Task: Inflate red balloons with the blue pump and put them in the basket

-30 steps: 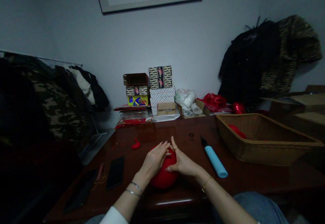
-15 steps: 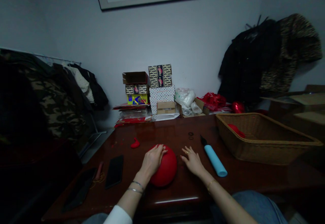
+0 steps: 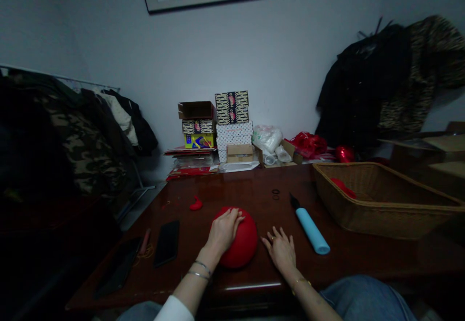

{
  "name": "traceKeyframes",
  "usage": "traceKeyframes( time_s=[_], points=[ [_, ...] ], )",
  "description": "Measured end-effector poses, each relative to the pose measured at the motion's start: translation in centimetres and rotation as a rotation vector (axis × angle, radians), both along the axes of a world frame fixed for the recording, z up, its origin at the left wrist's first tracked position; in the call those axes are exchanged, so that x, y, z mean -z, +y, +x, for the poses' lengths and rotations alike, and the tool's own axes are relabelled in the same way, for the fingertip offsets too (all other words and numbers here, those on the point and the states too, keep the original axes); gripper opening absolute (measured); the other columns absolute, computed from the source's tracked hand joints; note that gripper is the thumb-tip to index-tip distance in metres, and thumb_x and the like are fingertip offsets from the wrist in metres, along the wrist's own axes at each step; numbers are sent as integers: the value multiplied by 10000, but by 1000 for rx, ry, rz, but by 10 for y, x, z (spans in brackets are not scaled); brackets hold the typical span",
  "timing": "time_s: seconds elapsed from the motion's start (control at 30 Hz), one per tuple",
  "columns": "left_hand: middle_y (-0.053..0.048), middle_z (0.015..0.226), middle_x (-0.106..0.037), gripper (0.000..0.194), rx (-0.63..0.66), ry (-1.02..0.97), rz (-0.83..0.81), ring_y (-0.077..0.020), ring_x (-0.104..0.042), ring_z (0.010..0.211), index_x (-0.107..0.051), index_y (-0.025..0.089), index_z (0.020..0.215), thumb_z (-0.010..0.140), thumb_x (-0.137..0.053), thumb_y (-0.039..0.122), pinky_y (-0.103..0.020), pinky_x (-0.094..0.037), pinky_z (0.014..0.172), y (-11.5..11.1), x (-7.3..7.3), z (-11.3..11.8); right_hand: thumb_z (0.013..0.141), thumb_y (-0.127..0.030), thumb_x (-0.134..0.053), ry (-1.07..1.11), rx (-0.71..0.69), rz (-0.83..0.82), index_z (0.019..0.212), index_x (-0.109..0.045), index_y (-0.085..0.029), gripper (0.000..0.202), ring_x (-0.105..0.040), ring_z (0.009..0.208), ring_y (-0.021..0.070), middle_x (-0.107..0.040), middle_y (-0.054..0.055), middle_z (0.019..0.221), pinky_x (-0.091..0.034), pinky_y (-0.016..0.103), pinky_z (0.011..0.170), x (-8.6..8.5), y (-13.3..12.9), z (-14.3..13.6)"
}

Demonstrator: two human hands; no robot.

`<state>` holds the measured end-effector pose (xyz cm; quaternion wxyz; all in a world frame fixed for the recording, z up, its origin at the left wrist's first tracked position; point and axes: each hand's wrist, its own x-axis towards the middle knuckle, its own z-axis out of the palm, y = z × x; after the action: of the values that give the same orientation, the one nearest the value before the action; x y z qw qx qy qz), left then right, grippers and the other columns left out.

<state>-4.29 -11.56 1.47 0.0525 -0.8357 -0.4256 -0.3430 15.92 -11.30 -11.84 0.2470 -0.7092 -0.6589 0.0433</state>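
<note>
A round red object (image 3: 244,243) rests near the front edge of the dark wooden table (image 3: 254,185). My left hand (image 3: 224,231) lies over its upper left side, fingers bent across the top. Just right of it, my right hand (image 3: 281,249) is low over the table with its fingers spread and nothing in them; it does not touch the red object. A light blue cylinder (image 3: 313,231) with a black tip lies to the right of that hand. Further back on the left is a small curved red piece (image 3: 196,203).
A wicker basket (image 3: 381,219) with something red inside stands at the right. A black phone (image 3: 167,243) and a dark flat item (image 3: 119,267) lie at the left. Stacked boxes (image 3: 234,139) and plastic bags (image 3: 269,139) stand behind the table. Two small dark rings (image 3: 275,192) lie mid-table.
My right hand has moved down toward the table's front edge. My left hand stays on the red object. The whole view has shifted slightly.
</note>
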Motion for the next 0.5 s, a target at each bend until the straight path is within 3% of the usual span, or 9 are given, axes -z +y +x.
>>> traceKeyframes(
  time_s=[0.13,0.3,0.5],
  points=[
    [-45,925,-691,86,-3,-13,14,-162,-665,854,-514,209,921,925,-437,247,-272,-530,757,1,2,1,872,-407,-458,22,-5,57,1020,-692,-252,318,-384,1270,330,-562,70,1274,-168,569,1037,5,-1,-3],
    [-52,920,-691,84,-2,-17,21,-166,-666,849,-518,203,914,922,-443,240,-268,-533,738,1,4,2,853,-314,-479,105,-54,117,941,-718,-250,263,-455,1224,285,-608,45,1215,-256,460,1036,7,1,-6],
    [-54,925,-692,82,-12,-20,22,-171,-668,844,-523,197,926,920,-450,233,-274,-535,726,1,4,2,806,-284,-494,280,-94,193,808,-734,-228,247,-515,1166,289,-656,72,1125,-349,444,980,3,2,-6]
  ],
)
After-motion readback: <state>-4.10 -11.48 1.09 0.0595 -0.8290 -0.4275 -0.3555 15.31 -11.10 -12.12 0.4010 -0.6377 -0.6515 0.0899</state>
